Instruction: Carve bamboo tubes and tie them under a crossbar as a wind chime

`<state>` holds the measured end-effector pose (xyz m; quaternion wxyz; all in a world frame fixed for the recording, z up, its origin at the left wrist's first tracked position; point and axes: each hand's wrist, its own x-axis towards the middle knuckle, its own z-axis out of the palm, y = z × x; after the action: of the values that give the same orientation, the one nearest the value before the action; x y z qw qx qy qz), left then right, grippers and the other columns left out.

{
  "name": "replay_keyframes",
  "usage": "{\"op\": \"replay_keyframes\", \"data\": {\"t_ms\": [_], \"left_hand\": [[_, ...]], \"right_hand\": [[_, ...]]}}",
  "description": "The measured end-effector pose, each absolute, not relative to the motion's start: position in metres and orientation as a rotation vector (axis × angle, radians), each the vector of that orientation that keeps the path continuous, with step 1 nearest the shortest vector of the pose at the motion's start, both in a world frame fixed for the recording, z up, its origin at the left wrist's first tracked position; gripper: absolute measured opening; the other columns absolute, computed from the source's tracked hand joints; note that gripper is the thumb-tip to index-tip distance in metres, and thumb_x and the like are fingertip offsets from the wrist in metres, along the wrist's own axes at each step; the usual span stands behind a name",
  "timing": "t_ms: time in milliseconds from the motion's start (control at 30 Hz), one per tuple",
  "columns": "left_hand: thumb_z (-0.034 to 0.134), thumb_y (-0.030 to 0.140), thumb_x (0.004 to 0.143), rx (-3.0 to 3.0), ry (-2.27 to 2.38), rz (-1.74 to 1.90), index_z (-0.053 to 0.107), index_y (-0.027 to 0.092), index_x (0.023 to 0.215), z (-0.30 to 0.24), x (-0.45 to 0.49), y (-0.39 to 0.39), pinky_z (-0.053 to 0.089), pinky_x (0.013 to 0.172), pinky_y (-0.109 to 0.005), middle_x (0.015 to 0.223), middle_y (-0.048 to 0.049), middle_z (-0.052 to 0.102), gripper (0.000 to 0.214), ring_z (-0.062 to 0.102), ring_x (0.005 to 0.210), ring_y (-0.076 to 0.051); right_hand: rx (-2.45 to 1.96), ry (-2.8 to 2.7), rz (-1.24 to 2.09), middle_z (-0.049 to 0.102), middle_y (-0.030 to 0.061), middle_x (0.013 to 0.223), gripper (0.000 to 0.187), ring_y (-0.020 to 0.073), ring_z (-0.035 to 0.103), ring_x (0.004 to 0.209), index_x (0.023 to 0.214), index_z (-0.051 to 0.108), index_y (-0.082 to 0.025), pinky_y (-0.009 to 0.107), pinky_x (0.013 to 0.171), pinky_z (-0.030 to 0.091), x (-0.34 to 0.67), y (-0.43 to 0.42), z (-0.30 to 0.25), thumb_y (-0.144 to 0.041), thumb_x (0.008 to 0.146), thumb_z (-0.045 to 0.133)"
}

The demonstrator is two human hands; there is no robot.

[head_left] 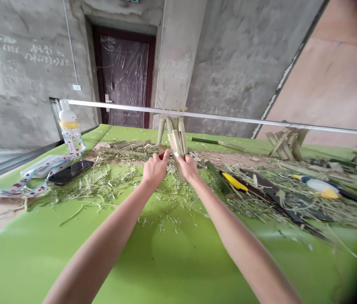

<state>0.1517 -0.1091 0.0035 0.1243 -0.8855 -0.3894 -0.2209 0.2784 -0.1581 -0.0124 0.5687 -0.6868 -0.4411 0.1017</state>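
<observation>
My left hand (155,169) is closed around a small red-handled knife (161,156); most of its handle is hidden by the fingers, and its brownish blade sits against the bamboo. In my right hand (188,167) is a pale split bamboo strip (176,141), pinched near its lower part and tilted slightly, its lower end pointing down at the green surface. Directly behind the strip stands a small bamboo frame (161,131) with slanting legs, partly covered by it. Thin bamboo shavings (169,198) lie below and around both hands.
A phone (71,172), a patterned strap (17,192) and a bottle (71,135) are at left. Right of my hands lie a yellow-handled tool (234,181), dark long blades (273,196) and a white-and-yellow tool handle (319,187). Another bamboo bundle (288,145) stands behind. A metal rail (118,107) crosses the far edge.
</observation>
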Motion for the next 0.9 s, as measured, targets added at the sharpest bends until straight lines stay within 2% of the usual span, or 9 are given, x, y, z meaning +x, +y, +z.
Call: {"op": "replay_keyframes", "data": {"t_ms": [133,300,500,733,900], "left_hand": [[0.033,0.02,0.09,-2.554,-1.207,-0.646,0.023,0.029,0.142,0.009,0.146,-0.097,0.044,0.054,-0.025,0.099,-0.0141,0.055,0.055,0.059,0.073,-0.019],[0.035,0.024,0.09,-2.495,-1.16,-0.674,0.029,0.029,0.14,0.012,0.139,-0.088,0.046,0.06,-0.029,0.1,-0.0148,0.054,0.051,0.059,0.081,-0.024],[0.032,0.025,0.091,-2.557,-1.095,-0.606,0.025,0.031,0.141,0.013,0.139,-0.089,0.047,0.062,-0.031,0.105,-0.0148,0.054,0.051,0.061,0.079,-0.023],[0.023,0.032,0.093,-2.636,-0.994,-0.577,0.03,0.032,0.14,0.016,0.13,-0.096,0.041,0.05,-0.026,0.099,-0.0129,0.058,0.047,0.058,0.06,-0.017],[0.028,0.031,0.091,-2.637,-1.03,-0.737,0.039,0.032,0.135,0.01,0.13,-0.093,0.041,0.053,-0.025,0.089,-0.0085,0.059,0.045,0.058,0.062,-0.017]], "right_hand": [[-1.615,-1.061,0.334,0.055,0.0035,0.059,0.038,0.0157,0.051,0.045,0.073,0.052,-0.019,0.029,0.044,0.039,0.271,-0.153,-0.015,-0.057,0.079,0.049],[-1.588,-1.06,0.368,0.054,0.002,0.057,0.039,0.0163,0.052,0.047,0.076,0.053,-0.019,0.029,0.044,0.04,0.269,-0.148,-0.012,-0.058,0.078,0.05],[-1.574,-1.035,0.392,0.051,0.0011,0.053,0.035,0.0152,0.049,0.044,0.071,0.053,-0.02,0.028,0.042,0.037,0.275,-0.153,-0.014,-0.055,0.076,0.057],[-1.517,-0.999,0.472,0.057,0.0057,0.066,0.029,0.0163,0.054,0.05,0.081,0.054,-0.017,0.031,0.048,0.046,0.284,-0.158,-0.015,-0.045,0.084,0.049],[-1.591,-1.077,0.39,0.061,0.0108,0.079,0.04,0.018,0.058,0.055,0.093,0.054,-0.014,0.03,0.048,0.046,0.281,-0.156,-0.016,-0.052,0.084,0.045]]}}
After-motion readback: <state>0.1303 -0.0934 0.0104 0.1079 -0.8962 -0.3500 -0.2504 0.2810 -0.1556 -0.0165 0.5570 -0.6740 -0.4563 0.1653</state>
